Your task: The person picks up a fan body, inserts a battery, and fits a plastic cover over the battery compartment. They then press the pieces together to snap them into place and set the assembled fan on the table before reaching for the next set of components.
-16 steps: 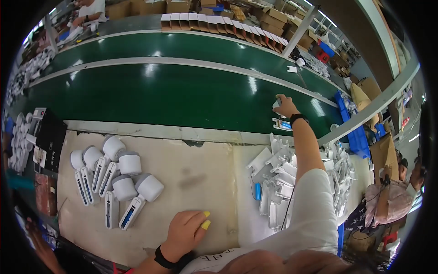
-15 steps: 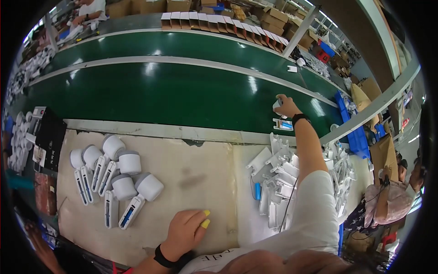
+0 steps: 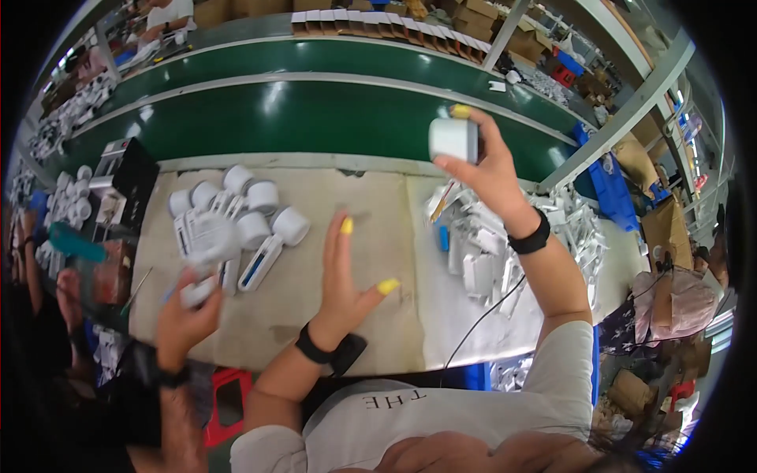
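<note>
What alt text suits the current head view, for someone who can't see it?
A person's right hand holds a rounded white part near a heap of white plastic pieces; the empty left hand is spread over a beige worktop. A co-worker's hand at left holds a blurred white device near similar ones; a green belt runs behind.
</note>
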Demonstrator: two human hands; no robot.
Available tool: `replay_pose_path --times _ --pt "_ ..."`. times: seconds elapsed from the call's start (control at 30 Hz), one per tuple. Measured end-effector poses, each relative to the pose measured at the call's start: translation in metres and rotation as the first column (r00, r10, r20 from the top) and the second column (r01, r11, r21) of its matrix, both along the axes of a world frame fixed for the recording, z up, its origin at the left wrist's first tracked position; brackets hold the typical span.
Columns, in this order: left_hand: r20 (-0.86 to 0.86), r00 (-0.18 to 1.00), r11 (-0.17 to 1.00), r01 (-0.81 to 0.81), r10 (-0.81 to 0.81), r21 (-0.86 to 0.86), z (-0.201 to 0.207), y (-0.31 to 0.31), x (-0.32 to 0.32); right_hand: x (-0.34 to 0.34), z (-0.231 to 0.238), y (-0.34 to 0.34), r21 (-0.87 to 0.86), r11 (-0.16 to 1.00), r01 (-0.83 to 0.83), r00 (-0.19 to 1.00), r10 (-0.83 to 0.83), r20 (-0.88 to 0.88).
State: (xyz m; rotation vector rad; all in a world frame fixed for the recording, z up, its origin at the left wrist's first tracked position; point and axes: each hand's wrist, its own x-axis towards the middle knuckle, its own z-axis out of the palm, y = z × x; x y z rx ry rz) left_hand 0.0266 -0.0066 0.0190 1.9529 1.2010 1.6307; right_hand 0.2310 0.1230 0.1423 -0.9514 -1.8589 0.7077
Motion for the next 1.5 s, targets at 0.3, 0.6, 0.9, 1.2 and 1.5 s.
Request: replay_pose_path --times 0.3,0.6,0.9,1.2,1.5 --pt "0.948 0.296 0.798 0.597 -0.117 -0.088 0.007 -0.007 0.022 -0.057 -0.050 -0.086 0.251 0.947 0.199 0.959 -0.241 0.149" --pt "0.999 0.036 0.404 0.914 0.014 -0.039 0.014 -0.018 0.020 -0.001 -0.104 -0.134 -0.256 0.901 -0.350 0.850 0.191 -0.491" --pt "0.949 0.266 0.286 0.934 -0.168 -0.212 -0.008 -0.005 0.039 0.050 -0.106 -0.143 -0.260 0.965 0.004 0.989 -0.042 -0.139" --pt "0.884 0.421 0.327 0.880 -0.203 -0.344 -0.004 -0.010 0.024 0.046 -0.073 -0.114 -0.059 0.983 -0.172 0.947 0.182 0.263" --pt "0.816 0.515 0.366 0.836 -0.264 -0.409 -0.001 -0.015 0.026 0.037 -0.042 -0.121 0.190 0.944 -0.269 0.851 0.141 0.506"
